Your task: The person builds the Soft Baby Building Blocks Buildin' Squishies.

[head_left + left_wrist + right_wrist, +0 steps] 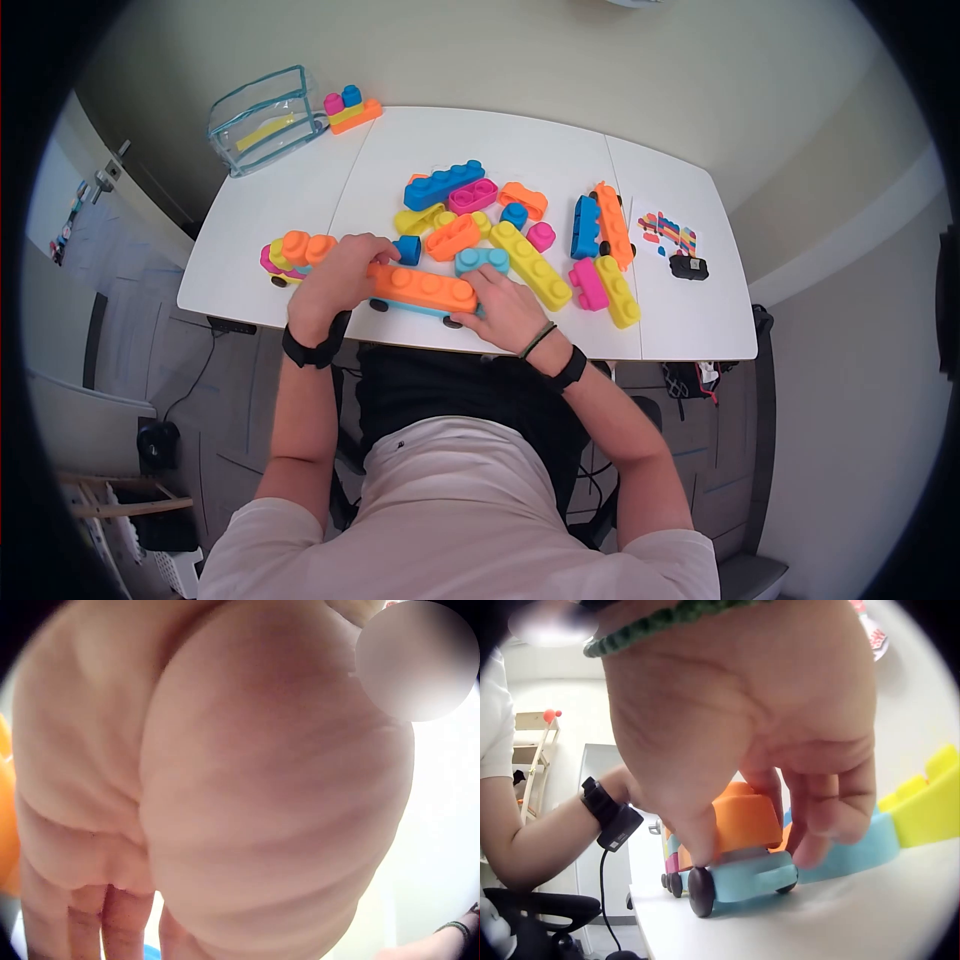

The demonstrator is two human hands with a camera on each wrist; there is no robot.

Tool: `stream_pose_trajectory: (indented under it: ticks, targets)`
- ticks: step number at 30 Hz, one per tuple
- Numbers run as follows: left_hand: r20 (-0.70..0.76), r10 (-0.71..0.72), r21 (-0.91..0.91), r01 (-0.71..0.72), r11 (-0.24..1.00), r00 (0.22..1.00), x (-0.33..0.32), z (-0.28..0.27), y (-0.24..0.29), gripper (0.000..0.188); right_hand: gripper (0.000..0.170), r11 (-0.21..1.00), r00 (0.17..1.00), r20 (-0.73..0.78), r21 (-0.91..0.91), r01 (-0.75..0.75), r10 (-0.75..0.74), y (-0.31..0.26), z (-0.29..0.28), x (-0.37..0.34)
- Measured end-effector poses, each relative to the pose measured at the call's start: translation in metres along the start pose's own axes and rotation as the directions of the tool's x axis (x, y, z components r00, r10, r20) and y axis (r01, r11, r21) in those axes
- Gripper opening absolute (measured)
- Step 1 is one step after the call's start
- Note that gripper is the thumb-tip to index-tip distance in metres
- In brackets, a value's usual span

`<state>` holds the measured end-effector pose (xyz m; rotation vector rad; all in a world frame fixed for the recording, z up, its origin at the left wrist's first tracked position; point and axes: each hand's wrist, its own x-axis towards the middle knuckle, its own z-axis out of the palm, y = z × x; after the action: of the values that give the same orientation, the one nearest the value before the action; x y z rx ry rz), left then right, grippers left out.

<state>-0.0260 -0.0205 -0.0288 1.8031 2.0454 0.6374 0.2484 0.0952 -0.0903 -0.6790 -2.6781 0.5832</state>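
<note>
A long orange block (422, 288) lies on a light-blue base with black wheels (750, 877) near the table's front edge. My right hand (507, 312) grips its right end, thumb on the near side and fingers on the far side, as the right wrist view shows. At its left end my left hand (345, 278) has its fingertips at the orange block; whether they pinch it is hidden. In the left wrist view the palm (262, 780) fills the picture. Left of that hand stands another wheeled piece with orange blocks (306, 247) on top.
Loose blocks lie beyond the hands, among them a long yellow one (530, 265) and a blue one (445, 184). To the right are an orange wheeled piece (613, 226) and a picture sheet with a black object (689, 267). A clear case (262, 118) stands back left.
</note>
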Motion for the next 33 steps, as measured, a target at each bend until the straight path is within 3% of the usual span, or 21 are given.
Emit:
stream_pose_trajectory:
  ticks: [8,10,13,15,17,21,23,25,27,33]
  targets:
    - [-0.001,0.015,0.086,-0.015,0.996,1.000,-0.006,0.006,0.015,0.041,0.070,0.995,0.988,0.144,-0.097,-0.033,0.047,-0.002,-0.030,-0.002]
    - [0.032,0.019,0.081,-0.022,0.996,0.999,-0.007,0.010,0.016,0.051,0.066,0.989,0.974,0.209,-0.135,-0.063,0.091,-0.003,-0.051,-0.004]
    - [0.015,0.062,0.032,-0.062,0.998,0.998,-0.004,0.014,0.024,0.054,0.062,0.990,0.984,0.131,-0.086,-0.112,0.123,0.031,-0.067,-0.013]
    - [-0.035,0.146,-0.022,-0.146,0.989,0.989,0.005,0.020,0.021,0.055,0.057,0.929,0.941,0.087,-0.208,-0.305,0.328,0.045,-0.094,-0.021]
    - [-0.088,0.223,-0.073,-0.230,0.970,0.971,0.009,0.023,0.024,0.055,0.054,0.789,0.821,0.046,-0.312,-0.529,0.569,0.049,-0.129,-0.021]
    - [-0.120,0.116,-0.089,-0.127,0.988,0.986,0.011,0.028,0.032,0.055,0.048,0.773,0.800,-0.056,-0.224,-0.594,0.598,0.096,-0.147,-0.037]
    - [-0.100,0.067,-0.054,-0.073,0.996,0.993,0.013,0.026,0.031,0.054,0.044,0.607,0.694,-0.075,-0.423,-0.672,0.716,0.109,-0.146,-0.042]
    - [0.012,0.053,-0.006,-0.053,0.999,0.999,0.016,0.025,0.029,0.049,0.044,0.563,0.671,-0.123,-0.448,-0.695,0.731,0.121,-0.138,-0.050]
    - [0.027,0.038,0.007,-0.038,0.999,0.999,0.022,0.030,0.029,0.047,0.046,0.501,0.576,0.028,-0.528,-0.686,0.817,0.109,-0.136,-0.047]
    - [0.021,0.075,0.076,-0.077,0.994,0.997,0.037,0.038,0.015,0.043,0.048,0.511,0.574,0.035,-0.502,-0.698,0.818,0.126,-0.119,-0.054]
